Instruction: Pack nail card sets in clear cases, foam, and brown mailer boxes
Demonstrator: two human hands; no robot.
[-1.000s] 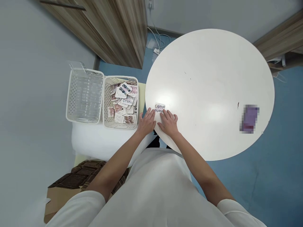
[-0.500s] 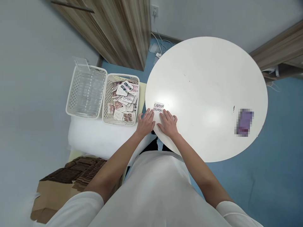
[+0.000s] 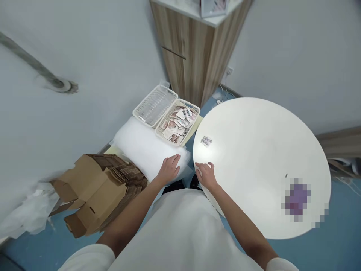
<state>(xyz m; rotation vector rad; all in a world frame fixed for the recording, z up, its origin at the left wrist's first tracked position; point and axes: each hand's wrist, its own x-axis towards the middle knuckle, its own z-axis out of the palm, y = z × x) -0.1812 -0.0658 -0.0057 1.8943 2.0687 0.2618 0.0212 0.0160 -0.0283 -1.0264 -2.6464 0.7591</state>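
"Fingers [image 3: 176, 158] of the left hand [image 3: 168, 169]: how are they set?"

"Outstretched and slightly apart, thumb to one side, gripping nothing. That hand is over a puffy white bundle [image 3: 138, 141]; whether it touches, I cannot tell."

"And the right hand [image 3: 206, 176]?"

"Its fingers are bent and parted, also without a hold, at the near left edge of a round white tabletop [image 3: 254, 150]. Contact there is unclear."

"Where is the card?"

"The small card [image 3: 207, 141], bearing two rows of shiny ovals, lies flat near the tabletop's left rim, just beyond the right hand and apart from both hands."

"Which way does it point?"

"Its long axis slants gently from upper left to lower right, the rows running along it. One short end faces a white basket [image 3: 190, 105] heaped with similar cards; the other faces the tabletop's middle."

"Anything else?"

"A second basket [image 3: 142, 119] of clear plastic pieces beside the first, folded brown cardboard [image 3: 98, 203] at lower left, and a pixelated purple item [image 3: 297, 199] toward the tabletop's right."
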